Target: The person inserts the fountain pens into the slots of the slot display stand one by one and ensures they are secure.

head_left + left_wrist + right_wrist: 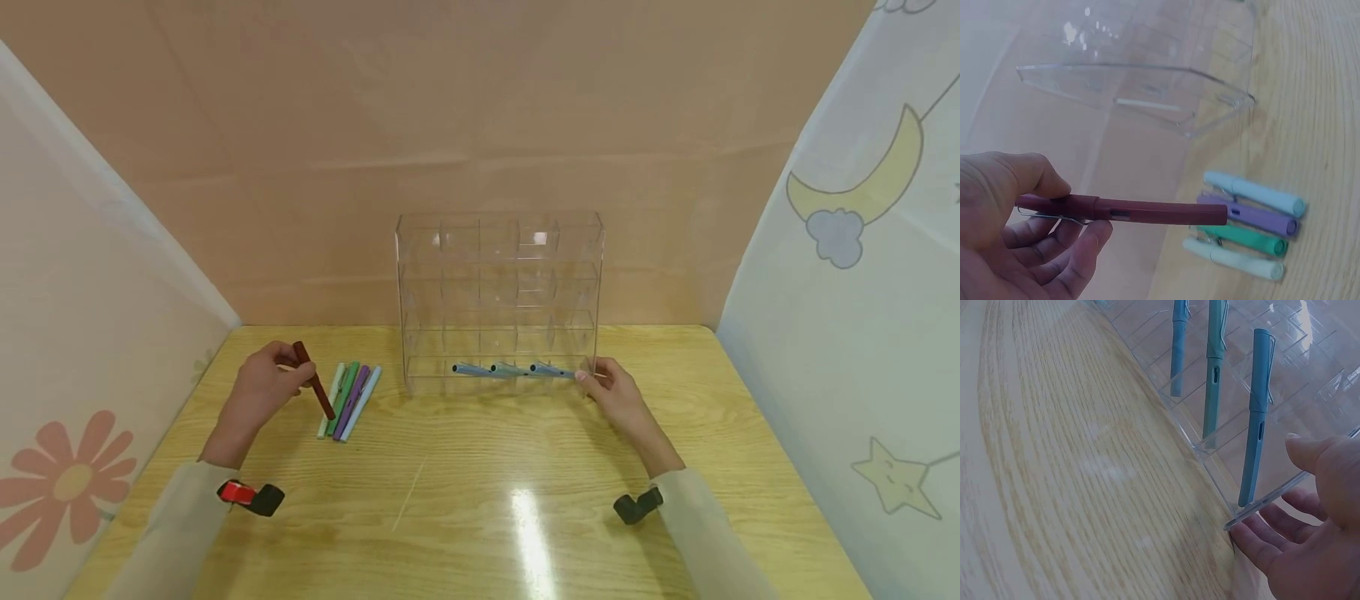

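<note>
My left hand (262, 387) pinches a dark red pen (1160, 211) between thumb and fingers, tilted over the table beside several capped pens. Those are pale mint (1235, 259), green (1241, 239), purple (1254, 217) and light blue (1263, 194), lying side by side. A clear acrylic rack (498, 321) with rows of compartments stands at the back. Along its bottom row lie three pens: a blue one (1177, 356), a teal-green one (1212, 381) and another blue one (1257, 419). My right hand (618, 400) grips the rack's lower right side, thumb inside the wall and fingers outside.
The wooden table (465, 500) has a bright light reflection near its front. A plain pinkish-tan backdrop (480, 100) hangs behind the rack. Patterned cloth walls stand on the left (112, 275) and right (847, 333).
</note>
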Demonstrator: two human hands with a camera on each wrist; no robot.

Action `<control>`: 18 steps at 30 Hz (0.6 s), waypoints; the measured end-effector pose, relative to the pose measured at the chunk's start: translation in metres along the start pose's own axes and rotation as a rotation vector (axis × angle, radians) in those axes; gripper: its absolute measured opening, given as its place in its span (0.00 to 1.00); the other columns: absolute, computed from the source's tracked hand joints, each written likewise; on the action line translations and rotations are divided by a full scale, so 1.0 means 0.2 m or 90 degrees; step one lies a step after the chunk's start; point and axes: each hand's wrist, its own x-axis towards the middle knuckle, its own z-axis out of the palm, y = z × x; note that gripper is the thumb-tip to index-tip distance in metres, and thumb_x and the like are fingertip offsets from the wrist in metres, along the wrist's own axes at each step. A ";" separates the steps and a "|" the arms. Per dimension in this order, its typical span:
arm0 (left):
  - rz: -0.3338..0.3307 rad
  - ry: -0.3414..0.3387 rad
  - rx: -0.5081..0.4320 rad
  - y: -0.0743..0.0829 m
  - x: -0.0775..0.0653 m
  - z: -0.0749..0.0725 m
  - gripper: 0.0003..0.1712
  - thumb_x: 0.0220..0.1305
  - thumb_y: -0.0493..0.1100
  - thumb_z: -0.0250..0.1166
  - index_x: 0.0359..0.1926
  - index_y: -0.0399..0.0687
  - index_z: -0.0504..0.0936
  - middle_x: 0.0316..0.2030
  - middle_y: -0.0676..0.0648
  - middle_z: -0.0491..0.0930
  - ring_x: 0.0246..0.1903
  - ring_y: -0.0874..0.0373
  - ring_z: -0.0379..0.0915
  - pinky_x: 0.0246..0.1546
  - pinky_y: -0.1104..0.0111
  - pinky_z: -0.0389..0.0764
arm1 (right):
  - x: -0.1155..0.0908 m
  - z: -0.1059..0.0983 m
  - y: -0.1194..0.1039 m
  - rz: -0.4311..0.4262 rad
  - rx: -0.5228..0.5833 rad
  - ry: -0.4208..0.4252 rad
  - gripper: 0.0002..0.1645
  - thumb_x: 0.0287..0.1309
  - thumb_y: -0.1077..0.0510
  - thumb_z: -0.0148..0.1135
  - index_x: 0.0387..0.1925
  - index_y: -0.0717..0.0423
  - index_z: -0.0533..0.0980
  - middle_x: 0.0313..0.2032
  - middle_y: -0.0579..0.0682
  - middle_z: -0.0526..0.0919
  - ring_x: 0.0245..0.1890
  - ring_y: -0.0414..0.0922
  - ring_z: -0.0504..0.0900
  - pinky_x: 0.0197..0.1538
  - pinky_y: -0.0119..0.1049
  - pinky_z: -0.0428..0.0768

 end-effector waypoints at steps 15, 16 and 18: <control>0.048 0.019 -0.032 0.11 -0.05 0.06 0.23 0.78 0.48 0.64 0.59 0.33 0.75 0.50 0.33 0.83 0.32 0.69 0.81 0.36 0.70 0.84 | 0.00 0.00 0.00 0.012 -0.002 -0.002 0.42 0.82 0.42 0.52 0.79 0.67 0.56 0.78 0.70 0.62 0.78 0.69 0.65 0.76 0.63 0.71; 0.053 0.019 -0.037 0.12 -0.05 0.06 0.22 0.78 0.47 0.64 0.59 0.33 0.75 0.50 0.33 0.84 0.32 0.70 0.81 0.36 0.71 0.84 | 0.00 0.00 0.01 0.012 0.000 0.000 0.43 0.82 0.41 0.53 0.79 0.66 0.56 0.78 0.69 0.62 0.79 0.68 0.65 0.76 0.63 0.71; 0.066 0.020 -0.047 0.12 -0.05 0.07 0.21 0.78 0.46 0.64 0.59 0.32 0.75 0.50 0.32 0.84 0.32 0.72 0.81 0.35 0.73 0.83 | 0.00 0.00 0.00 0.012 0.001 0.000 0.43 0.82 0.40 0.53 0.79 0.66 0.56 0.78 0.69 0.62 0.79 0.68 0.65 0.76 0.63 0.71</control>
